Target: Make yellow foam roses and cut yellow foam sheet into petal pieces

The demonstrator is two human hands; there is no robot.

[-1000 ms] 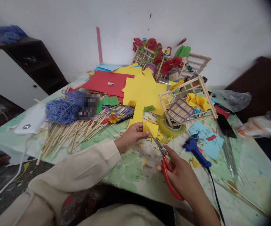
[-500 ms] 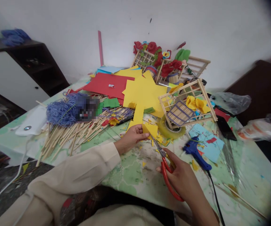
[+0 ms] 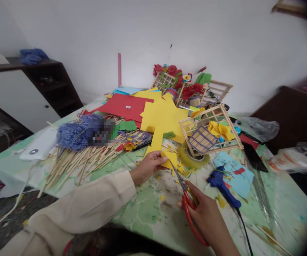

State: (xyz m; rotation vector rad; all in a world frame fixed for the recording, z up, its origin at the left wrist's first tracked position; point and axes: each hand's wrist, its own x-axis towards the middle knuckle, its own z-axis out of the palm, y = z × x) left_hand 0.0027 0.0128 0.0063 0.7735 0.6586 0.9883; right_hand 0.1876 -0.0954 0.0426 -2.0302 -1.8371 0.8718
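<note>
My left hand (image 3: pixel 148 166) pinches a small yellow paper piece (image 3: pixel 170 158) just above the green table (image 3: pixel 142 199). My right hand (image 3: pixel 208 217) is closed round the red handles of a pair of scissors (image 3: pixel 188 201). The scissor blades point up and left, with their tips at the lower edge of the yellow piece. Small yellow offcuts (image 3: pixel 181 167) lie on the table under and around the blades.
Large yellow sheets (image 3: pixel 162 115) and a red sheet (image 3: pixel 123 106) lie behind. A tape roll (image 3: pixel 193 159), a stick-built frame (image 3: pixel 209 131), a blue glue gun (image 3: pixel 222 185) with cord, loose sticks (image 3: pixel 84 160) and blue yarn (image 3: pixel 73 131) surround the hands. Plastic bags (image 3: pixel 292 158) lie at the right.
The view has tilted upward, so everything sits lower in the picture. Both hands keep their grip and stay together at the yellow piece.
</note>
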